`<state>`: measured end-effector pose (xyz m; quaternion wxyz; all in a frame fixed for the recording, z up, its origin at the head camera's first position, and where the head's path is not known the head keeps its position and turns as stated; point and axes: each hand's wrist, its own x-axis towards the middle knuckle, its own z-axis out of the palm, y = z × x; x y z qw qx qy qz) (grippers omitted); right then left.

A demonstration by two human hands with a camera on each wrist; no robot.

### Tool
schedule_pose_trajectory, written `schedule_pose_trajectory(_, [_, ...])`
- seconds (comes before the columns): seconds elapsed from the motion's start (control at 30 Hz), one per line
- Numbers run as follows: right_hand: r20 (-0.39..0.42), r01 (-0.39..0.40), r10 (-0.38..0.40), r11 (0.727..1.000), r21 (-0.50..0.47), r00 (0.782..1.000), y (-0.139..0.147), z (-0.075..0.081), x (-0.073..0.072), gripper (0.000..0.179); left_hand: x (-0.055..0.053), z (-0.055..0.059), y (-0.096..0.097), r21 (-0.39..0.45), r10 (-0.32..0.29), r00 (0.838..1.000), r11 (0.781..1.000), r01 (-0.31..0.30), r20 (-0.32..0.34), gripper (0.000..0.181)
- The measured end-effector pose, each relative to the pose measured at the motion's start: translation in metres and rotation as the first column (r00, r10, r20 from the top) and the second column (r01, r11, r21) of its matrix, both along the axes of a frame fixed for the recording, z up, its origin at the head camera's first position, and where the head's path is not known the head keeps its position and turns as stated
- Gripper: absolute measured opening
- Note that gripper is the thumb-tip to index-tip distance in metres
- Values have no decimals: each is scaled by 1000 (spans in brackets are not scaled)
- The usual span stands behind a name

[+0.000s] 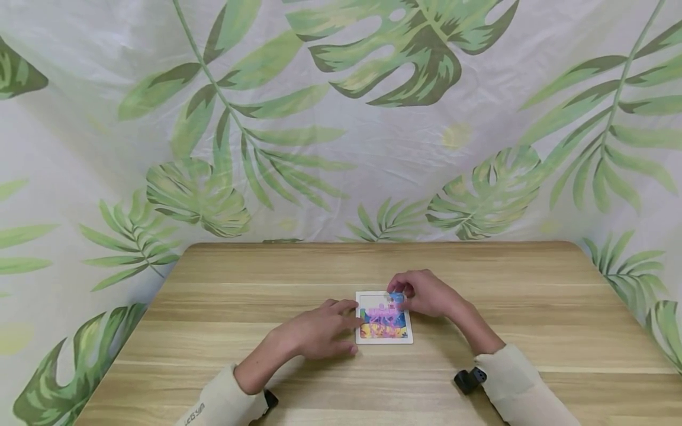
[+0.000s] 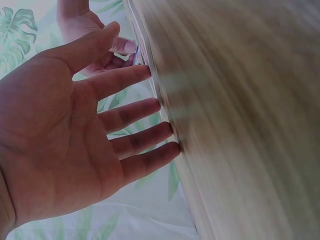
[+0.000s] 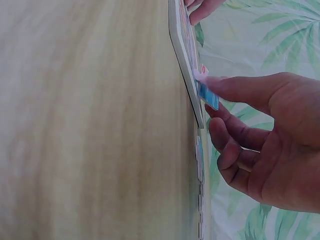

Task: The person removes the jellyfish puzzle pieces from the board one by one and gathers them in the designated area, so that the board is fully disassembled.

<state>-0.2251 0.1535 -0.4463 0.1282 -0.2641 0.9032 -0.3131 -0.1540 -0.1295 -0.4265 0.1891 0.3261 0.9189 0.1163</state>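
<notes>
Backdrop: pale hanging cloth [image 1: 394, 183] printed with green leaves fills the background as we look forward and down.
Tabletop: wood-grained surface [image 1: 256, 263] with rounded far corners, standing before the cloth.
Sleeves: cream cuffs [image 1: 508, 370], lettering on the left one; we note a black device [image 1: 470, 380] by the right.
Left hand: spread with straight fingers [image 1: 325, 331], its fingertips at the board's left border, thumb near the lower left corner.
Right hand: curled at the upper right corner [image 1: 423, 293], where we see thumb and forefinger pinching a small piece.
Picture board: flat on the table between both hands, a white-bordered square [image 1: 385, 341].
Picture: bright pink across the middle [image 1: 386, 319], blue at the right, yellow along the bottom; we find the upper left pale.
Blue piece: thin and tilted [image 3: 211, 100], held against the board's corner; whether it is seated we cannot tell.
</notes>
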Motion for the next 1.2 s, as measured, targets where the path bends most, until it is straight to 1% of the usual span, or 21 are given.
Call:
schedule_pose_trajectory(0.1, [-9,-6,5,1000,-17,1000,1,1,0,18,0,-1,0,-8,6,1000,1000,-6,0,53])
schedule_pose_trajectory(0.2, [-11,-7,7,999,-46,1000,2,0,-1,18,0,-2,0,-15,10,1000,1000,-10,0,54])
schedule_pose_trajectory(0.5, [40,10,-6,993,-119,999,8,-2,-5,17,2,0,0,-12,20,1000,1000,-20,9,54])
schedule_pose_trajectory(0.67, [95,37,-24,988,-147,995,17,-1,-5,17,3,2,0,-8,14,1000,1000,-14,3,54])
schedule_pose_trajectory(0.83, [125,46,-25,985,-168,992,30,-1,-4,18,3,2,0,-10,10,1000,1000,-10,1,55])
schedule_pose_trajectory(0.97, [127,33,-9,982,-185,992,40,-1,-2,18,2,2,-1,-15,11,1000,1000,-11,-1,56])
schedule_pose_trajectory(1.2, [119,32,-11,984,-175,993,56,2,0,17,3,2,-1,-7,7,1000,1000,-7,10,56])
